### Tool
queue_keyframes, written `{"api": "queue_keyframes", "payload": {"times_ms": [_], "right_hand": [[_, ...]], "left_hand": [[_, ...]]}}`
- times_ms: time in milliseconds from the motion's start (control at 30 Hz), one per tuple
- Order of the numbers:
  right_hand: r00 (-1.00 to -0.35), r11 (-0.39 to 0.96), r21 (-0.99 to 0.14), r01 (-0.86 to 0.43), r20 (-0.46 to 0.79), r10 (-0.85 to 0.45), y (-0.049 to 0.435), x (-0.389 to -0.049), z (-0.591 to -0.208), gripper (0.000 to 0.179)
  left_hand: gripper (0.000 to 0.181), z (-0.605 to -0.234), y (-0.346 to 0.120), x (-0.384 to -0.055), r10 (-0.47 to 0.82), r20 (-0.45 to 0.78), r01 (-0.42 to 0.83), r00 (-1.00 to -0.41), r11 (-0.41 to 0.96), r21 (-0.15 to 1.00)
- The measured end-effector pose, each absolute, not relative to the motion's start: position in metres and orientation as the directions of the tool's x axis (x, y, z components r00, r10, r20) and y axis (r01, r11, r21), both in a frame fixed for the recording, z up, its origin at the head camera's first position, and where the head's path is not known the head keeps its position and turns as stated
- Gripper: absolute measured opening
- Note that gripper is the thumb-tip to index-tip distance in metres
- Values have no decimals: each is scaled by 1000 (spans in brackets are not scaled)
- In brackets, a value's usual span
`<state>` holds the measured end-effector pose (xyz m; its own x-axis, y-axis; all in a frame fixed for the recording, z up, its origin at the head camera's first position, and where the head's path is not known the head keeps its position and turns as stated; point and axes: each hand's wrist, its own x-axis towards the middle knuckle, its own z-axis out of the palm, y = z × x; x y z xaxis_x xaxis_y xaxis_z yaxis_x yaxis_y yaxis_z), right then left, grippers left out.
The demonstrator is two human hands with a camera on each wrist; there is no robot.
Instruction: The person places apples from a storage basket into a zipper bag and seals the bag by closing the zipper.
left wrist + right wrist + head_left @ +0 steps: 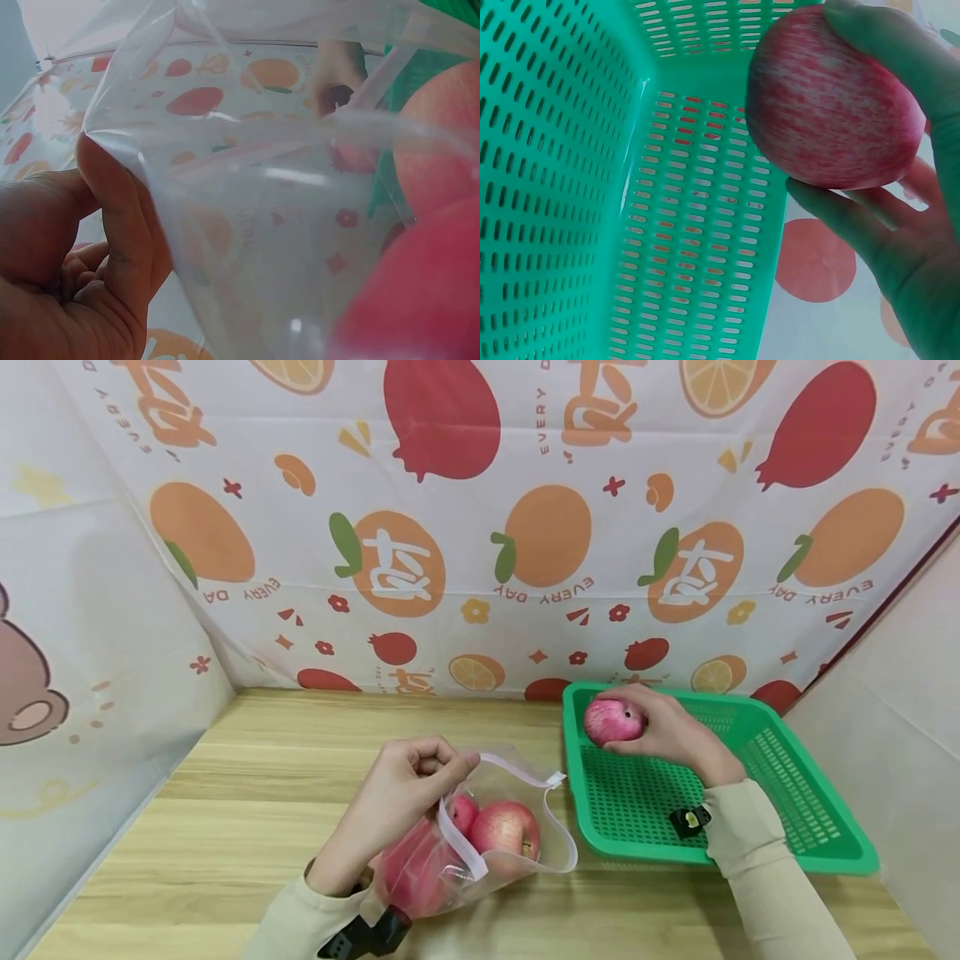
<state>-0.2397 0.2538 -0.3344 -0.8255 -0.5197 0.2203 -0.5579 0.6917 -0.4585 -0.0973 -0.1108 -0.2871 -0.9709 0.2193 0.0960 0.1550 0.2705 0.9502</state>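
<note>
My left hand (pixel 408 793) pinches the rim of a clear zip bag (pixel 558 835) between thumb and fingertips, its mouth held apart. Several red apples (pixel 504 828) lie inside the bag, pressed against the film in the left wrist view. At the far left end of a green plastic basket (pixel 750 856), my right hand (pixel 667 727) grips one streaked red apple (pixel 829 105), thumb on one side and fingers on the other. In the right wrist view this apple overlaps the basket's wall, and the slotted basket floor (pixel 682 247) shows beside it.
The bag and basket stand side by side on a wood-grain table (pixel 187 810). Behind them hangs a white cloth printed with fruit (pixel 480 627). Another white cloth (pixel 97 610) closes the left side, and a pale wall (pixel 892 693) stands at the right.
</note>
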Motion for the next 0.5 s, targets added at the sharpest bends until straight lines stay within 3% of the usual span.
{"api": "queue_keyframes", "payload": {"times_ms": [500], "right_hand": [[-750, 616, -429, -661, 411, -518, 258, -241, -332, 73]], "left_hand": [[26, -288, -109, -97, 212, 100, 160, -972, 284, 945]]}}
